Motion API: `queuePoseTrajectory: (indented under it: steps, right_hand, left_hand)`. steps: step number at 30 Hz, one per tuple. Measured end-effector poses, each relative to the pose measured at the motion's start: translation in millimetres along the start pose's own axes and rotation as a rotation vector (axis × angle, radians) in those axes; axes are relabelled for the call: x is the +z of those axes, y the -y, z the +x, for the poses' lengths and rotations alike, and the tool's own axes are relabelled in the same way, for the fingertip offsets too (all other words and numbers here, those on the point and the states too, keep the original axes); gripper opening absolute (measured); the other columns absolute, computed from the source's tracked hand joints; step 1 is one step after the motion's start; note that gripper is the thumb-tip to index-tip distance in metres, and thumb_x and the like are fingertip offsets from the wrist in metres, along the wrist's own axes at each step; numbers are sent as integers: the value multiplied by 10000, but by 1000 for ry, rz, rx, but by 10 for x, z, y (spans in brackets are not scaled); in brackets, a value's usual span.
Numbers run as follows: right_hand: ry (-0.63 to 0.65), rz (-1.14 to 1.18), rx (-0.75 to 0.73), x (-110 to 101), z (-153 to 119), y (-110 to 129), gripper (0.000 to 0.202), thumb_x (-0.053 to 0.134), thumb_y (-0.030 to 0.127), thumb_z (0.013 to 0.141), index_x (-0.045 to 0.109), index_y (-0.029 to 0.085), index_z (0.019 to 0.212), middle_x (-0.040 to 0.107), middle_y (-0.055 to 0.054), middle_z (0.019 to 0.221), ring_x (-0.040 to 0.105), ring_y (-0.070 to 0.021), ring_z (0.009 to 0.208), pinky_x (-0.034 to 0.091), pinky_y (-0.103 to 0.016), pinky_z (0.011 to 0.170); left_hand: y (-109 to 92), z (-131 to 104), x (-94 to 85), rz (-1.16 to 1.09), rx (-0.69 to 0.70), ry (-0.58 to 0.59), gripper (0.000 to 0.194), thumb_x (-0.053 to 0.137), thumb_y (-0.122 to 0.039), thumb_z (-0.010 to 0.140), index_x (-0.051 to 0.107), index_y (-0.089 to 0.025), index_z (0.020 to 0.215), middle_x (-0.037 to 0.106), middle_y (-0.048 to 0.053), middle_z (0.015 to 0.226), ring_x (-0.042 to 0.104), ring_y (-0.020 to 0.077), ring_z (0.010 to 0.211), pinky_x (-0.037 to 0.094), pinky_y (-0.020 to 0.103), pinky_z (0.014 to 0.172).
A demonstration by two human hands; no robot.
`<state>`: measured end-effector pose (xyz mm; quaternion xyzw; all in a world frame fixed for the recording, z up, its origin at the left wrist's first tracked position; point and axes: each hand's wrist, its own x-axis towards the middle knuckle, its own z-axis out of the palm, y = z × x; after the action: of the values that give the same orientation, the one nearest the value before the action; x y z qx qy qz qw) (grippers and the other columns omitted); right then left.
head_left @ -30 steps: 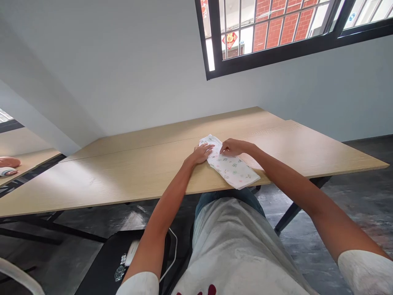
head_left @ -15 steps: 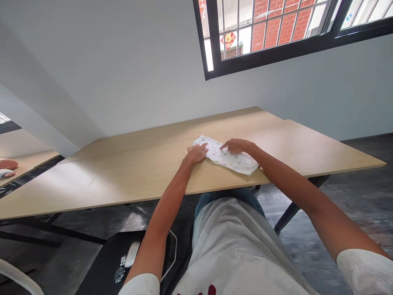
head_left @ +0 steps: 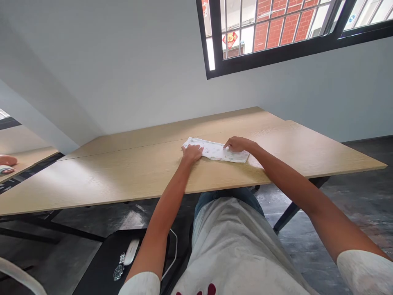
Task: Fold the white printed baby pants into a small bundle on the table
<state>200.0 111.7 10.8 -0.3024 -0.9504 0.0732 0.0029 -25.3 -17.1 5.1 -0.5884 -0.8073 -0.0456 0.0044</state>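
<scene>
A white folded cloth (head_left: 215,151) with a small coloured print lies flat on the wooden table, longer from left to right than front to back. Whether it is a garment, I cannot make out. My left hand (head_left: 193,152) rests on its left part, palm down, with the fingers apart. On its right part, my right hand (head_left: 238,144) touches the fabric with the index finger stretched out; the other fingers bend under and are partly hidden.
The pale wooden table (head_left: 123,172) runs along the wall below a barred window (head_left: 276,28). At lower left, a black seat (head_left: 101,262) bears a metal wristwatch (head_left: 119,267) and a white case (head_left: 132,251). A white cable (head_left: 175,250) hangs beside it.
The cloth has turned so that its right end lies farther from me, and it has shifted left. My left hand has moved slightly left; my right hand stays nearly in place.
</scene>
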Motion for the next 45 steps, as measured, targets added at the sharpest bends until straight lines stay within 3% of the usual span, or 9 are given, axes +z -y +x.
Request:
queuePoseTrajectory:
  steps: [6, 11, 14, 17, 20, 23, 26, 34, 45]
  right_hand:
    - [3, -74, 125, 50, 27, -145, 473, 414, 275, 968, 561, 323, 1415, 537, -87, 1416, 532, -328, 1245, 443, -456, 994]
    - [-49, -63, 112, 113, 43, -158, 469, 353, 378, 1008, 552, 269, 1418, 525, -182, 1349, 452, -366, 1301, 389, -545, 1028]
    - [-62, -68, 100, 140, 55, -172, 460, 329, 410, 1022, 577, 243, 1372, 509, -185, 1343, 414, -352, 1326, 377, -537, 1033]
    - [-125, -75, 68, 164, 63, -168, 436, 391, 393, 1012, 569, 201, 1360, 498, -179, 1364, 439, -339, 1300, 359, -519, 1045]
    - [-275, -8, -78, 180, 68, -100, 398, 497, 322, 961, 600, 150, 1304, 539, -167, 1310, 558, -285, 1136, 412, -407, 981]
    - [-346, 122, -301, 176, 67, 29, 271, 561, 240, 893, 694, 128, 1100, 628, -127, 1102, 605, -203, 896, 443, -285, 827]
    - [-314, 175, -428, 163, 53, 143, 169, 600, 248, 851, 717, 141, 910, 656, -76, 903, 579, -172, 777, 411, -246, 722]
    - [-223, 140, -359, 136, 9, 162, 151, 529, 110, 768, 669, 149, 808, 637, -12, 731, 502, -127, 629, 327, -227, 604]
    - [-229, 107, -332, 121, 6, 185, 113, 515, 100, 793, 613, 147, 766, 631, -34, 750, 473, -132, 629, 302, -233, 589]
  left_hand:
    - [35, -12, -20, -115, 95, -31, 416, 417, -502, 928, 715, -212, 893, 690, 90, 1106, 592, 300, 1099, 333, 561, 1054]
    - [20, 4, 84, -363, 554, -32, 278, 589, -414, 827, 718, -214, 973, 678, 55, 1039, 620, 209, 962, 486, 353, 913]
    - [-41, 0, 147, -443, 675, -62, 282, 673, -370, 769, 707, -197, 989, 681, 48, 1024, 621, 192, 938, 502, 318, 875]
    - [-79, 4, 186, -454, 685, -102, 197, 644, -293, 790, 711, -180, 937, 695, 43, 948, 622, 176, 874, 509, 308, 831]
    - [-78, 31, 216, -468, 685, -135, 192, 610, -286, 827, 720, -176, 940, 714, 46, 944, 626, 171, 849, 507, 299, 795]
    - [-70, 66, 245, -483, 678, -156, 216, 558, -294, 867, 728, -174, 922, 726, 46, 925, 626, 165, 816, 504, 294, 774]
    - [-77, 84, 264, -496, 667, -176, 241, 521, -278, 878, 734, -166, 898, 731, 48, 905, 625, 164, 797, 502, 292, 774]
    - [-5, 82, 197, -407, 614, -170, 310, 531, -165, 767, 752, -172, 986, 732, 39, 868, 624, 158, 746, 515, 291, 772]
    - [122, 62, 64, -434, 595, -114, 309, 526, -161, 691, 752, -185, 901, 743, 22, 885, 645, 163, 761, 534, 285, 747]
